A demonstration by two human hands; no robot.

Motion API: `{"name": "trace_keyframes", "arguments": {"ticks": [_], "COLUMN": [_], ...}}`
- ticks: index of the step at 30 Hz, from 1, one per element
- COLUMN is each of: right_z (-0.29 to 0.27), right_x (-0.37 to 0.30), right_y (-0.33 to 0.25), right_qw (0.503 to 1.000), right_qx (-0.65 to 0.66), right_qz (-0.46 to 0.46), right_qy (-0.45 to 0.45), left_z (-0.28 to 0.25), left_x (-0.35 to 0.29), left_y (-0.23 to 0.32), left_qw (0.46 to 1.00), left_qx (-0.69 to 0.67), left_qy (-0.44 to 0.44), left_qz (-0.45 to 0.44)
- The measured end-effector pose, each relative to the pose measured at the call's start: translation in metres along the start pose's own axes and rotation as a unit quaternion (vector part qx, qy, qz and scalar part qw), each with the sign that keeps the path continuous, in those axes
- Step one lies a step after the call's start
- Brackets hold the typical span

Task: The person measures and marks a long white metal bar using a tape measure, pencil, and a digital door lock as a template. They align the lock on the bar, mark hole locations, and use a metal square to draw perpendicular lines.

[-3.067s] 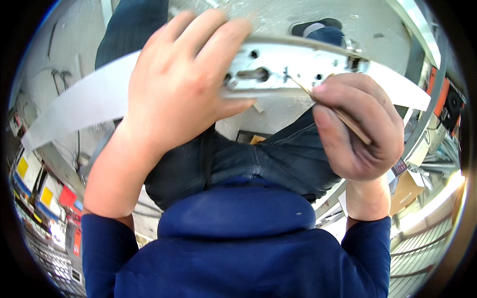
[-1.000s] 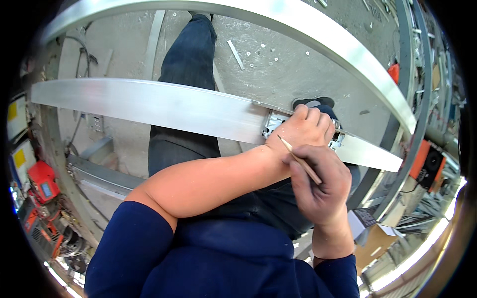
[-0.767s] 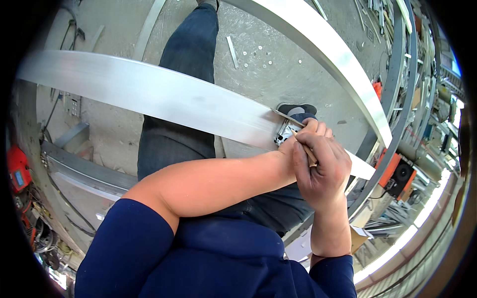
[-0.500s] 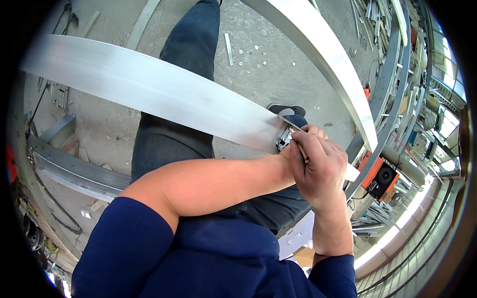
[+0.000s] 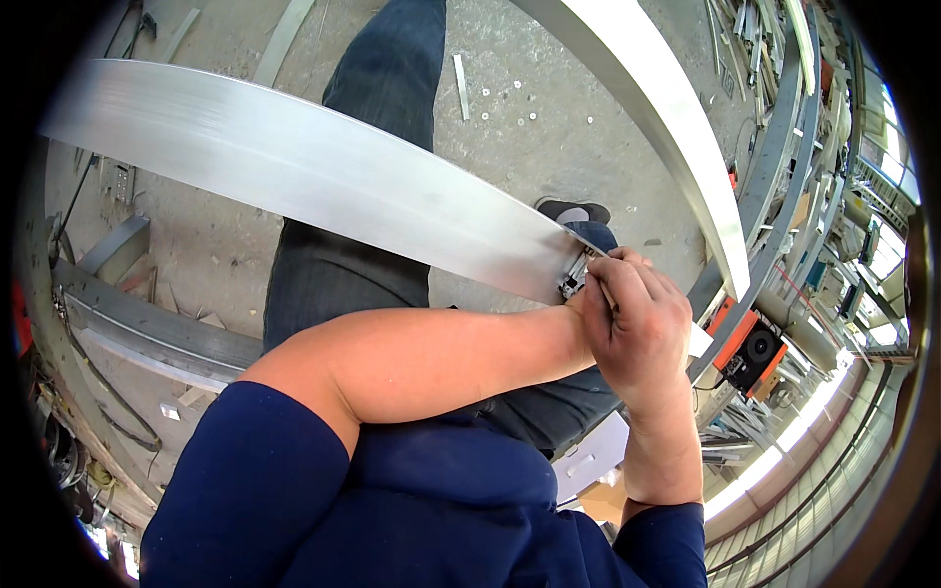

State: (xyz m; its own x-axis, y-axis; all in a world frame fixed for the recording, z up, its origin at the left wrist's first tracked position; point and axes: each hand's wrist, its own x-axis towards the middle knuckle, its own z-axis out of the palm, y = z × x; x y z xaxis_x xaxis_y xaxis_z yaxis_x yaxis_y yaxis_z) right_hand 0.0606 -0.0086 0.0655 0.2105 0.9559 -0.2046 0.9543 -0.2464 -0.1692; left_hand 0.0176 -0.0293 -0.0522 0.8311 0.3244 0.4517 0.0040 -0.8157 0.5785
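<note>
A long, wide silver metal profile [image 5: 323, 181] lies across my thighs, running from the upper left to its end near my hands. Inside that end sits a small metal fitting [image 5: 572, 278] with dark and bright parts. My right hand [image 5: 647, 318] is closed at the profile's end, beside the fitting, fingers curled in a grip; whatever they hold is hidden. Crossing from the left, my left forearm reaches below the profile. My left hand [image 5: 580, 312] shows mainly at its wrist edge, tucked behind the right one, with its fingers mostly hidden.
Another bright metal profile [image 5: 657, 108] curves down the right side. Several small washer-like pieces [image 5: 515, 96] and a thin strip [image 5: 461, 88] lie on the concrete floor. An orange and black machine [image 5: 750, 348] stands at right. Dark metal beams [image 5: 167, 328] lie at left.
My right hand has turned a little at the profile's end, and the gap between its fingers and thumb shows less. The whole view has shifted slightly; the profile stays across my thighs.
</note>
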Motion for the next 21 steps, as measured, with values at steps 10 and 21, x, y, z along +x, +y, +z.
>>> {"name": "trace_keyframes", "arguments": {"ticks": [10, 21], "right_z": [0.001, -0.05], "right_x": [0.001, 0.041], "right_y": [0.001, 0.065], "right_qw": [1.0, 0.834], "right_qx": [0.024, 0.494], "right_qz": [0.007, 0.246], "right_qy": [-0.001, 0.002], "left_z": [0.019, -0.024], "left_x": [0.002, 0.023], "left_y": [0.007, -0.008], "left_qw": [0.999, 0.967], "left_qx": [-0.038, 0.138], "left_qy": [0.021, -0.177], "left_qz": [0.001, 0.121]}}
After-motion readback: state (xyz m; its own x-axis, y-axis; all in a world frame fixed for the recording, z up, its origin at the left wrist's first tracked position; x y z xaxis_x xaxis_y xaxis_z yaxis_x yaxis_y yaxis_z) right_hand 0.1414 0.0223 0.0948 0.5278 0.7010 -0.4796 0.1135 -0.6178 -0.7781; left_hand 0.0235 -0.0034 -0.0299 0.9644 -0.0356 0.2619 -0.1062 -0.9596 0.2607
